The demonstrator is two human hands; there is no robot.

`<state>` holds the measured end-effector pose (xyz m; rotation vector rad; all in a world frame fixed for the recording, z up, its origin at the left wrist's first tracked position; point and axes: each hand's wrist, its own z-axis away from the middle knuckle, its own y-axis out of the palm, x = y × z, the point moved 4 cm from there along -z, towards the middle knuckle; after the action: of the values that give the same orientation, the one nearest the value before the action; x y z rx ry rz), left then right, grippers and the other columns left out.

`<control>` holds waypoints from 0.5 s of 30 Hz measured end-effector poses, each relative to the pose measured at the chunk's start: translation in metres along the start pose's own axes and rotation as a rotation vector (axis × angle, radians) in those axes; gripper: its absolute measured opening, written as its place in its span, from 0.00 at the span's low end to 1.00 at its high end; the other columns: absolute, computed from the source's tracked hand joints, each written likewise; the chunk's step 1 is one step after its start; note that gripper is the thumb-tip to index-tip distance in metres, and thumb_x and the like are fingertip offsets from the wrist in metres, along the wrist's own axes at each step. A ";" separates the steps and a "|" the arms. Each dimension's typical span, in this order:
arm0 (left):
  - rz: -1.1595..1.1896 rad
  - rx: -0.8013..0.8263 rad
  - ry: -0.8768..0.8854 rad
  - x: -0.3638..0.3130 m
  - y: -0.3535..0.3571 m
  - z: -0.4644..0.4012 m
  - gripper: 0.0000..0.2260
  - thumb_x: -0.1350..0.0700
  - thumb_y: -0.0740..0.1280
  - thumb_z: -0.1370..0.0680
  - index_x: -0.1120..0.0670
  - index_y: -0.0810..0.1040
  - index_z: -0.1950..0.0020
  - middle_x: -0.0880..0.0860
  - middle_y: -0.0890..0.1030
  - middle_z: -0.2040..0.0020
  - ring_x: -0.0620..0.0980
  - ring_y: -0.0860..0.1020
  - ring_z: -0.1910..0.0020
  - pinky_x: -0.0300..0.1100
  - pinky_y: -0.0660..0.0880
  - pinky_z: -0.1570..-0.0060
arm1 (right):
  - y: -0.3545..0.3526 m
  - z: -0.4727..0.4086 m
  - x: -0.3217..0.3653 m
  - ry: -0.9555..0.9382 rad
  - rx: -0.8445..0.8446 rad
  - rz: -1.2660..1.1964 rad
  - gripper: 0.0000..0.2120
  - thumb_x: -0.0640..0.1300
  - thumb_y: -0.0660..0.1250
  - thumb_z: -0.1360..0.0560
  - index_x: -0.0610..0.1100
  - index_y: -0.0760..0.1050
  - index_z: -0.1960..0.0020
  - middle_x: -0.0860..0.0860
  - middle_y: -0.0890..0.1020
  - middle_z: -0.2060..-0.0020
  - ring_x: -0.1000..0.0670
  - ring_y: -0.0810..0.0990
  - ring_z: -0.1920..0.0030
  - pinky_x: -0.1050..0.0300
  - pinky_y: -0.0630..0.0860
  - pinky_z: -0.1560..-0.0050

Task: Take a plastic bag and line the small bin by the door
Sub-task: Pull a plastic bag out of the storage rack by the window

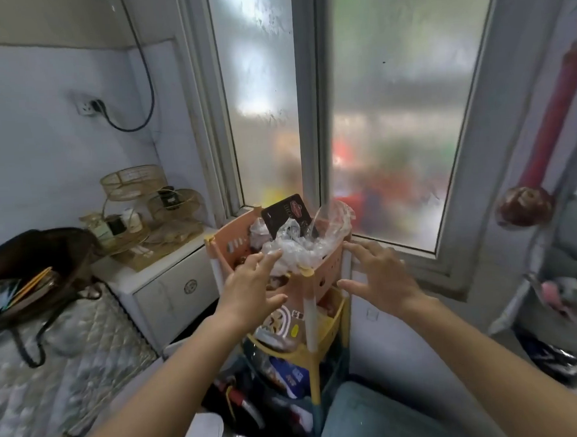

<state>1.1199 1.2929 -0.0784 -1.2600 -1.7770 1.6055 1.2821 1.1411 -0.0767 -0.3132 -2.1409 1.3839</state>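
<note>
While both hands hover spread, the left hand [254, 281] and right hand [375, 274] flank the pink basket's [324, 270] near rim. Crumpled clear plastic bags [299, 248] fill it, count unclear. Two tiers show below.

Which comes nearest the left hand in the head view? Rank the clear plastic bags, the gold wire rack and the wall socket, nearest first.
From the left hand:
1. Clear plastic bags, at its fingertips in the pink top basket.
2. Gold wire rack, left on the white cabinet.
3. Wall socket, high on the left wall.
</note>
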 end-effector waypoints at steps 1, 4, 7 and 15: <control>0.060 0.012 -0.007 0.004 0.008 -0.017 0.36 0.45 0.71 0.30 0.44 0.56 0.26 0.54 0.64 0.27 0.55 0.69 0.33 0.54 0.67 0.34 | 0.005 -0.019 -0.008 -0.004 0.003 -0.002 0.34 0.57 0.70 0.32 0.50 0.63 0.30 0.47 0.70 0.32 0.42 0.69 0.34 0.39 0.70 0.37; 0.159 0.017 -0.048 0.020 0.027 -0.071 0.40 0.43 0.72 0.32 0.41 0.54 0.26 0.54 0.60 0.25 0.57 0.65 0.30 0.56 0.65 0.32 | 0.025 -0.079 -0.032 -0.014 0.019 0.013 0.36 0.58 0.71 0.33 0.50 0.62 0.30 0.45 0.69 0.32 0.40 0.68 0.35 0.40 0.70 0.36; 0.212 0.035 -0.090 0.037 0.044 -0.130 0.43 0.40 0.72 0.34 0.38 0.51 0.26 0.55 0.56 0.24 0.57 0.61 0.27 0.60 0.62 0.31 | 0.052 -0.140 -0.055 -0.066 0.104 0.057 0.38 0.60 0.71 0.35 0.54 0.59 0.29 0.45 0.64 0.29 0.40 0.66 0.33 0.40 0.68 0.34; 0.168 0.255 -0.118 0.069 0.104 -0.207 0.49 0.31 0.73 0.46 0.21 0.42 0.37 0.50 0.44 0.22 0.57 0.53 0.25 0.62 0.55 0.31 | 0.110 -0.228 -0.109 -0.280 0.322 0.127 0.41 0.68 0.69 0.40 0.62 0.60 0.31 0.53 0.55 0.25 0.46 0.47 0.26 0.41 0.54 0.28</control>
<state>1.2871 1.4544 -0.1443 -1.2422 -1.5044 1.9669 1.4903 1.3104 -0.1408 -0.1359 -2.0944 1.9119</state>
